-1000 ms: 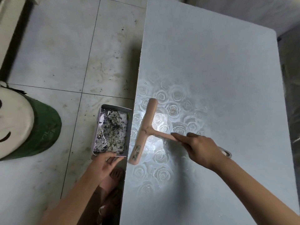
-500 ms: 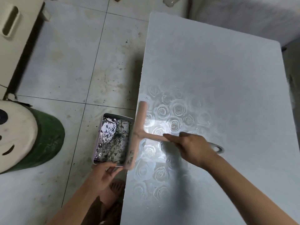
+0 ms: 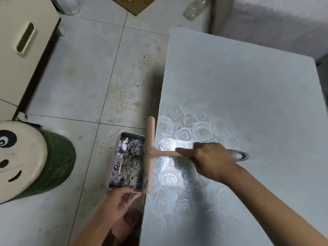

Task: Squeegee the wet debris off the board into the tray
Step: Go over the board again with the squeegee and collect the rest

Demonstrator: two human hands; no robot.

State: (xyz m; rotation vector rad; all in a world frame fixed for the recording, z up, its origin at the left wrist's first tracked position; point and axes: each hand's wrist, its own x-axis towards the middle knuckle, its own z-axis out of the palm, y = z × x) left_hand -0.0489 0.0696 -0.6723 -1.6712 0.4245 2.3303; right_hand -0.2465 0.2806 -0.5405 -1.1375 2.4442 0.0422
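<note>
While right hand point(image 3: 209, 160) grips squeegee point(image 3: 150, 155) handle at board point(image 3: 248, 86) edge, left hand point(image 3: 119, 201) fingers point(image 3: 130, 193) pinch tray point(image 3: 113, 162) rim; best hold tray tight under that edge, blade flat.

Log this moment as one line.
right hand grips squeegee | blade at board edge | left hand holds tray | debris in tray

I count one rose-patterned board point(image 3: 248, 103). At its left edge: one pink squeegee point(image 3: 150, 157), one tray point(image 3: 113, 162). Farther left: one panda-faced stool point(image 3: 58, 162), one cream cabinet point(image 3: 23, 50). Beyond it, one clear bottle point(image 3: 194, 8). Two hands: left hand point(image 3: 119, 205), right hand point(image 3: 209, 160).
</note>
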